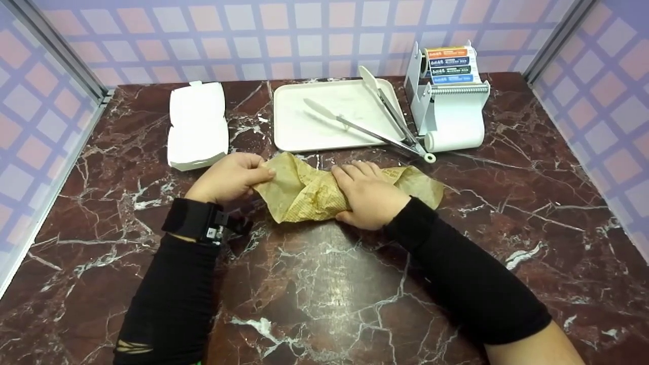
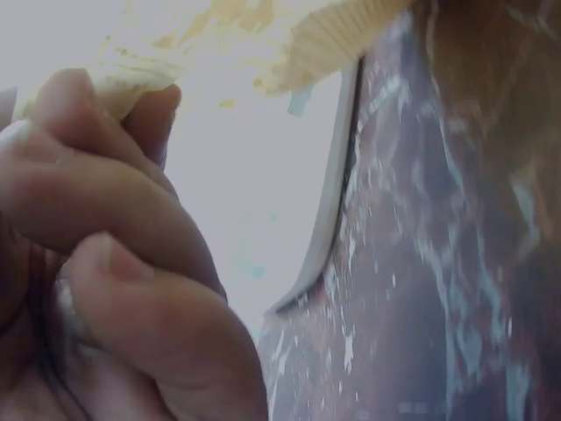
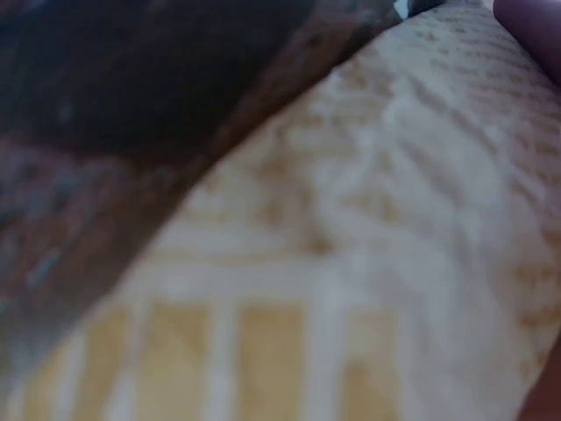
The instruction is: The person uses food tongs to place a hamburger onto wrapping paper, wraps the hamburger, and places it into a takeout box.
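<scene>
A crumpled sheet of yellow-brown printed wrapping paper lies across the middle of the table, bunched in its centre with both ends flaring out. At its left end my left hand pinches a corner between thumb and fingers; the left wrist view shows those fingers curled beneath the pale paper. My right hand lies over the bunched part, fingers extended and pressing on it. Close up in the right wrist view, the paper shows printed lines and stripes, blurred. Whatever the paper may wrap is hidden.
Behind the paper stands a cream tray with metal tongs lying across it, handle end over the front edge. An open white box is at back left. A label dispenser with a white roll stands at back right. Patterned walls enclose the marbled table.
</scene>
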Motion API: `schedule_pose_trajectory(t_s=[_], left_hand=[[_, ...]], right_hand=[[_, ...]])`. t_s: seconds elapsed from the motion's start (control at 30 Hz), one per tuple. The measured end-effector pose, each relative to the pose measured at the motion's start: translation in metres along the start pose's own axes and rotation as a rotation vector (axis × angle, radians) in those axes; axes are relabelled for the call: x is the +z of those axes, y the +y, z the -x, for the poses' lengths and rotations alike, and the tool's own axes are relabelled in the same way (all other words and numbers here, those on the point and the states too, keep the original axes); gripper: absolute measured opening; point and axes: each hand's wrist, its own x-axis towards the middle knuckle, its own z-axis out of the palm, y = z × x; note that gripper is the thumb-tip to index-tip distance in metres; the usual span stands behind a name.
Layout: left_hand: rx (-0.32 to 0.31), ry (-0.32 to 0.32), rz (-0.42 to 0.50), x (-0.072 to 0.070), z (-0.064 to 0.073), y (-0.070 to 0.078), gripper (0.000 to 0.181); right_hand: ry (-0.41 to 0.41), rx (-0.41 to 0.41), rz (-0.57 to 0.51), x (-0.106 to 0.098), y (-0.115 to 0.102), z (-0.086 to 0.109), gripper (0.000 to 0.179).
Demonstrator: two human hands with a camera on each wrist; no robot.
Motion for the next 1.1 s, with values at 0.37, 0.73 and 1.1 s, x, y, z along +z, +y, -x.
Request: schedule_pose_trajectory(t_s=[0.37,0.73,1.1], left_hand=[[0.041,0.029,0.420,0.031,-0.002,0.026,0.021],[-0.005,-0.049,0.906,0.058,-0.004,0.042,0.063],[0.071,-0.178,0.948,0.083,-0.002,0.061,0.090]], right_hand=[[-0.017,0.009,-0.013,0.000,-0.002,0.002,0.106],[0.003,-0.001,-0.002,0.001,-0.002,0.002,0.106],[0.011,0.006,0.014,0.003,-0.005,0.003,0.103]])
